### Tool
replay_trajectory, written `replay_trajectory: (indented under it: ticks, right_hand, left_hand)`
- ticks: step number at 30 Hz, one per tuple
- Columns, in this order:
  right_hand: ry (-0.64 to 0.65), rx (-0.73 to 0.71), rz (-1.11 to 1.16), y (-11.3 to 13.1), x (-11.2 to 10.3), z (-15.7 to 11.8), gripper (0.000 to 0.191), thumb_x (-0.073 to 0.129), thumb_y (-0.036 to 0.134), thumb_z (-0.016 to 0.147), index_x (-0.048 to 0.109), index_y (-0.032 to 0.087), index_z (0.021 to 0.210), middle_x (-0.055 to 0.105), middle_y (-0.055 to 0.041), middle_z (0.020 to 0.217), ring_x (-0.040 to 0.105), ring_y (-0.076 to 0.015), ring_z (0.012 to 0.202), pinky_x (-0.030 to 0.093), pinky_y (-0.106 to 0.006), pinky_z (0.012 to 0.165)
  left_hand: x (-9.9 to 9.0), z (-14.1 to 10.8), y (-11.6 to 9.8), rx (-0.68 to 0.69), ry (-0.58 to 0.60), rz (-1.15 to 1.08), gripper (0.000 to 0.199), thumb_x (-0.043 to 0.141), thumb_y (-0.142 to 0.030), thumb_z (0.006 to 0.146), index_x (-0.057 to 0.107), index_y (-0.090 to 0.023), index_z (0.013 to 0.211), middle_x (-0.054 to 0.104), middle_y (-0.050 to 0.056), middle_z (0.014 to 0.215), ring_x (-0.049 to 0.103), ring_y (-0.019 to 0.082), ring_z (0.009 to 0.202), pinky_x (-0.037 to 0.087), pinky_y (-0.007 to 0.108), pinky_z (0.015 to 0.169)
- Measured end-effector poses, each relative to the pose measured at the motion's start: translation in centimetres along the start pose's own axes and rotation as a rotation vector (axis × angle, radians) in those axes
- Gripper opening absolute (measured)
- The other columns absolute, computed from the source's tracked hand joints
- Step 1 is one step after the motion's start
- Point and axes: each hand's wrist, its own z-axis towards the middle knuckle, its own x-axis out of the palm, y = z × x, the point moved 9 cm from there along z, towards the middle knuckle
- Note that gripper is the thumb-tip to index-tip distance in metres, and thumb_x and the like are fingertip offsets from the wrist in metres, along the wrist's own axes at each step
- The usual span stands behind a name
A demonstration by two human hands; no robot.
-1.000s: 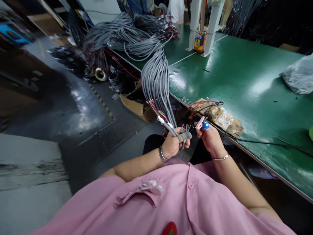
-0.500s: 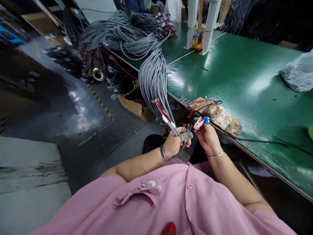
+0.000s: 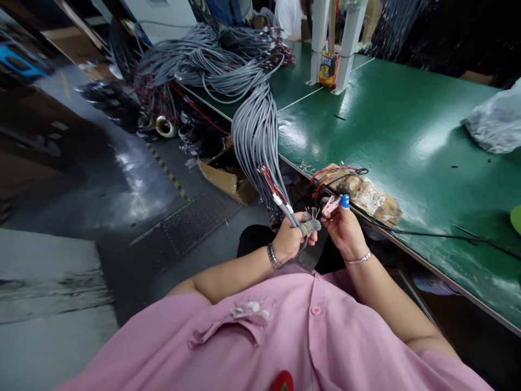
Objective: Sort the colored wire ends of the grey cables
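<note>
Grey cables [image 3: 286, 210] are wrapped in my left hand [image 3: 288, 240], which has grey finger covers on it. Coloured inner wires fan out at the cable ends; one short tuft of wires [image 3: 312, 213] stands up beside the fingers. My right hand [image 3: 345, 232], a blue cover on its thumb, pinches a pale pink clip [image 3: 331, 206]. The clip is close to the tuft's right side; whether it touches the wires I cannot tell. Beyond my left hand, a thick bundle of grey cables [image 3: 255, 122] hangs over the table edge.
A taped cardboard-covered block [image 3: 376, 202] with red and black leads lies at the edge of the green table [image 3: 391, 119]. White posts [image 3: 345, 54] rise at the back. A cardboard box [image 3: 223, 179] sits below the bundle. A plastic bag [image 3: 496, 119] lies far right.
The view has shifted very slightly. Both hands keep their grip on the cables and the clip, with hardly any movement.
</note>
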Motion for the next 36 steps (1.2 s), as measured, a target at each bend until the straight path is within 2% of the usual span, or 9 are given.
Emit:
replay_trajectory:
  ticks: [4, 8, 11, 15, 20, 26, 32, 36]
  right_hand:
    - [0.032, 0.088, 0.027, -0.9, -0.2, -0.1, 0.049, 0.064, 0.070, 0.071, 0.064, 0.021, 0.077, 0.065, -0.0002, 0.071, 0.053, -0.0097, 0.056, 0.049, -0.022, 0.053]
    - [0.132, 0.131, 0.029, -0.9, 0.4, -0.4, 0.059, 0.054, 0.076, 0.074, 0.068, 0.020, 0.088, 0.068, -0.0025, 0.080, 0.056, -0.0106, 0.061, 0.051, -0.023, 0.056]
    - [0.147, 0.129, 0.009, -0.3, 0.6, -0.6, 0.048, 0.061, 0.067, 0.076, 0.068, 0.021, 0.087, 0.069, -0.0021, 0.086, 0.058, -0.0108, 0.065, 0.052, -0.022, 0.059]
    - [0.128, 0.081, -0.071, 0.6, 0.9, -0.8, 0.035, 0.067, 0.054, 0.078, 0.069, 0.020, 0.085, 0.068, -0.0016, 0.082, 0.055, -0.0093, 0.062, 0.051, -0.021, 0.057]
    - [0.100, 0.071, -0.032, 0.2, 0.7, -0.6, 0.041, 0.067, 0.062, 0.074, 0.067, 0.021, 0.080, 0.069, -0.0018, 0.083, 0.057, -0.0101, 0.062, 0.051, -0.022, 0.056]
    - [0.024, 0.087, 0.063, -0.7, 0.0, 0.0, 0.035, 0.074, 0.055, 0.072, 0.067, 0.023, 0.084, 0.070, 0.0006, 0.080, 0.060, -0.0104, 0.066, 0.052, -0.022, 0.060]
    - [-0.067, 0.024, 0.122, -0.6, 0.1, -0.1, 0.027, 0.076, 0.047, 0.073, 0.067, 0.022, 0.081, 0.069, 0.0005, 0.078, 0.062, -0.0114, 0.069, 0.053, -0.023, 0.062]
    - [-0.076, 0.017, 0.110, -0.9, -0.1, -0.1, 0.030, 0.073, 0.050, 0.075, 0.067, 0.022, 0.082, 0.070, -0.0005, 0.079, 0.062, -0.0126, 0.069, 0.052, -0.025, 0.063]
  left_hand:
    - [-0.2, -0.4, -0.2, 0.018, 0.007, -0.021, 0.032, 0.074, -0.040, 0.071, 0.057, -0.013, 0.067, 0.060, 0.000, 0.051, 0.050, 0.008, 0.039, 0.034, 0.020, 0.040]
    - [-0.8, -0.8, -0.6, 0.052, -0.020, -0.027, 0.031, 0.074, -0.040, 0.072, 0.057, -0.014, 0.069, 0.061, 0.000, 0.052, 0.052, 0.009, 0.040, 0.036, 0.019, 0.040]
    - [-1.0, -1.0, -0.9, 0.085, -0.040, -0.015, 0.032, 0.074, -0.042, 0.072, 0.058, -0.014, 0.071, 0.061, 0.000, 0.053, 0.053, 0.009, 0.041, 0.036, 0.020, 0.040]
    - [-1.1, -1.0, -1.1, 0.088, -0.079, -0.002, 0.034, 0.073, -0.045, 0.072, 0.059, -0.014, 0.073, 0.061, 0.000, 0.053, 0.054, 0.009, 0.042, 0.036, 0.019, 0.040]
    - [-1.1, -0.7, -1.6, 0.096, -0.114, -0.011, 0.032, 0.073, -0.043, 0.073, 0.059, -0.014, 0.070, 0.062, 0.000, 0.054, 0.053, 0.008, 0.041, 0.035, 0.019, 0.039]
    - [-1.0, -0.4, -1.3, 0.085, -0.156, 0.000, 0.034, 0.072, -0.044, 0.073, 0.056, -0.014, 0.070, 0.062, 0.000, 0.055, 0.053, 0.008, 0.042, 0.036, 0.019, 0.040]
    - [-0.5, -0.4, -0.7, 0.083, -0.121, 0.038, 0.035, 0.072, -0.045, 0.073, 0.054, -0.015, 0.071, 0.062, 0.000, 0.056, 0.055, 0.009, 0.043, 0.036, 0.019, 0.040]
    - [-0.5, -0.6, -0.7, 0.071, -0.114, 0.046, 0.035, 0.072, -0.046, 0.072, 0.055, -0.015, 0.071, 0.063, 0.000, 0.056, 0.055, 0.009, 0.043, 0.037, 0.019, 0.040]
